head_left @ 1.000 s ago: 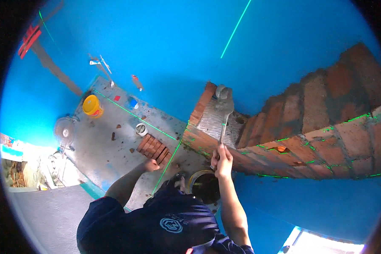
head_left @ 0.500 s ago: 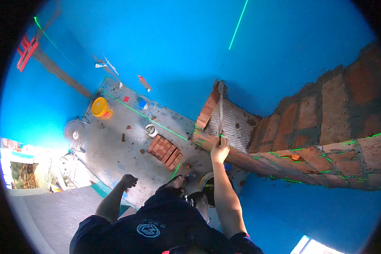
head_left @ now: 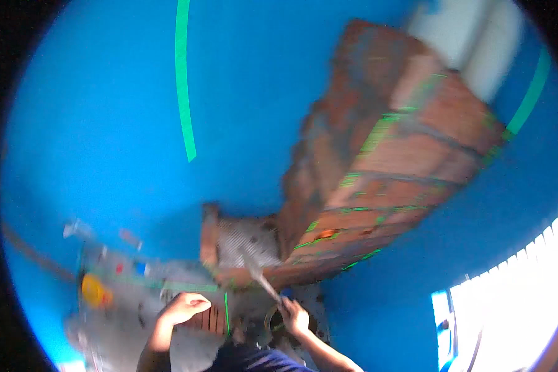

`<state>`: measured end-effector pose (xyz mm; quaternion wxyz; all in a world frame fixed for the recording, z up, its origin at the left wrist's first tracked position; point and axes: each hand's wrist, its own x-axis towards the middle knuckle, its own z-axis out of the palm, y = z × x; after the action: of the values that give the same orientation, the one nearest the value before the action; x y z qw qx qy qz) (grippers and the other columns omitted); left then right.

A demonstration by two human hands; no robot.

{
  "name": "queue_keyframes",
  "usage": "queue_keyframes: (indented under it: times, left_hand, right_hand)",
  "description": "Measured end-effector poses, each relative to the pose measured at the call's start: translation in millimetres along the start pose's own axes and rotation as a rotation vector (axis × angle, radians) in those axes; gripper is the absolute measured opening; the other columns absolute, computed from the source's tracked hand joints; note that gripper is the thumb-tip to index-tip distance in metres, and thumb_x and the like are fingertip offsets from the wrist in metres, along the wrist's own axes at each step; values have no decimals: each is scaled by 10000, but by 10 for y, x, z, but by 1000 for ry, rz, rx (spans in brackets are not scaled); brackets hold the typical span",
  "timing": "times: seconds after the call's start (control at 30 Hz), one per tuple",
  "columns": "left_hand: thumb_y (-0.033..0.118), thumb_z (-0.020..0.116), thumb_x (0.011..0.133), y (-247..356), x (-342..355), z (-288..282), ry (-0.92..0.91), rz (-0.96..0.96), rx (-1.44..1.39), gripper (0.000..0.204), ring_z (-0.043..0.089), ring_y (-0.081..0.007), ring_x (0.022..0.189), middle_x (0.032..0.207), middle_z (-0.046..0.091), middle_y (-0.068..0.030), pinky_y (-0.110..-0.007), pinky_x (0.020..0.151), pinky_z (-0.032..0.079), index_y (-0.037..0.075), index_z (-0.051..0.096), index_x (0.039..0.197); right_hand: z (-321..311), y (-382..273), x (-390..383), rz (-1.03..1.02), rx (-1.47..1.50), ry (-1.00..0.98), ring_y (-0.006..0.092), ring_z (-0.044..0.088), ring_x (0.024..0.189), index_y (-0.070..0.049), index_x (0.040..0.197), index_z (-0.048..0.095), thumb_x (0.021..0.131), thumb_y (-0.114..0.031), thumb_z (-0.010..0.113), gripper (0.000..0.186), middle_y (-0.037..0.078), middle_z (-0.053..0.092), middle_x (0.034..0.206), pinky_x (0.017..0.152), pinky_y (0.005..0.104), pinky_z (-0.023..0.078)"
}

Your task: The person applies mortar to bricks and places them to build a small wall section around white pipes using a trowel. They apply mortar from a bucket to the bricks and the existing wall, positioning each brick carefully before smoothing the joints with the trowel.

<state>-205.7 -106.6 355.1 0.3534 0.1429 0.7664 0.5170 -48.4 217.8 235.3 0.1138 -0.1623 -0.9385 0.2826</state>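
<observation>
My right hand (head_left: 296,315) is wrapped around the handle of a long, narrow trowel (head_left: 263,279). Motion blurs the tool, whose head points away and to the left, over the ribbed grey recess framed by the brickwork (head_left: 415,146). Whether the tip touches anything I cannot tell. To the left, my left hand (head_left: 187,308) is raised with its fingers bent and drawn together, and nothing shows in them. Below and beside it, partly covered, lies a stack of red bricks (head_left: 212,319) on the floor. A dark round bucket (head_left: 273,322) stands beneath my right hand.
A blue wall (head_left: 118,124) rises ahead, crossed by a green laser line (head_left: 183,80). On the floor at the left stands a yellow bucket (head_left: 94,290). A bright opening (head_left: 514,304) lies at the lower right, and a pale blurred shape (head_left: 471,37) at the upper right.
The view has swung up and to the right and is blurred. My left hand has come up and forward from low beside my body. The trowel has turned from pointing straight ahead to slanting left.
</observation>
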Motion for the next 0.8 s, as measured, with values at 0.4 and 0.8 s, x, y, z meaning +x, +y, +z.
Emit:
queue_keyframes:
  times: [0.4, 0.8]
  left_hand:
    - [238, 597, 899, 6022, -225, 1166, 116, 1532, 960, 250, 571, -89, 829, 848, 663, -52, -276, 751, 473, -6, 649, 900]
    - [424, 693, 803, 7622, 1374, 3037, 198, 877, 1277, 484, 616, -257, 909, 1049, 648, -141, -397, 751, 493, 58, 659, 1118]
  right_hand:
    - [-2848, 41, -1306, 392, 475, 583, 72, 492, 620, -51, 1093, 635, 857, -156, 644, 259, -17, 574, 706, 563, 239, 414]
    - [-4823, -315, -2127, 448, 715, 892, 38, 417, 441, 33, 1142, 577, 931, -126, 528, 269, 8, 535, 654, 393, 180, 306]
